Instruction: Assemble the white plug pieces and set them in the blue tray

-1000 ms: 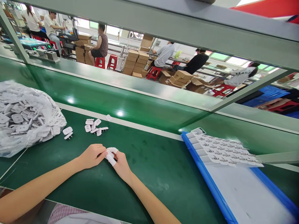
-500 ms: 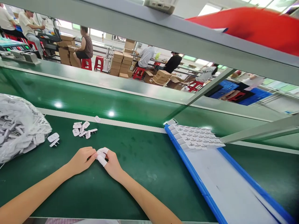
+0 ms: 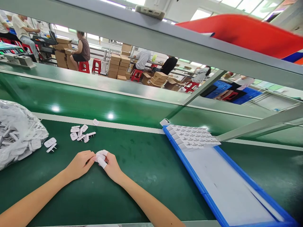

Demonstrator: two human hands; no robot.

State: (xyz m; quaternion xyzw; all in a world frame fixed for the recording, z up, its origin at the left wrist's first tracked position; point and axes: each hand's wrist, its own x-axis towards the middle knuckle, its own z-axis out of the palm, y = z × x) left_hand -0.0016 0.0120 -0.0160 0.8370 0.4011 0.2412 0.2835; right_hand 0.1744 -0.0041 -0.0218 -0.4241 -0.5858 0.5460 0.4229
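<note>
My left hand and my right hand meet over the green work surface, fingertips pinched together. White finger cots cover the thumb and index finger of my right hand. Between the fingertips is a small white plug piece, mostly hidden by the fingers. Beyond my hands lies a loose group of white plug pieces, flat rounded plates, some with pins showing. Two more plug pieces lie left of them, beside a clear plastic bag full of the same parts.
On the right stands a blue-edged tray with a white bottom; rows of printed white pieces fill its far end. A slanted metal strut crosses above it. A grey shelf beam runs overhead. Co-workers sit beyond, near cardboard boxes.
The view has shifted slightly, so the scene sits a little further left. Both hands stay together, pinching at the same place over the work surface.
</note>
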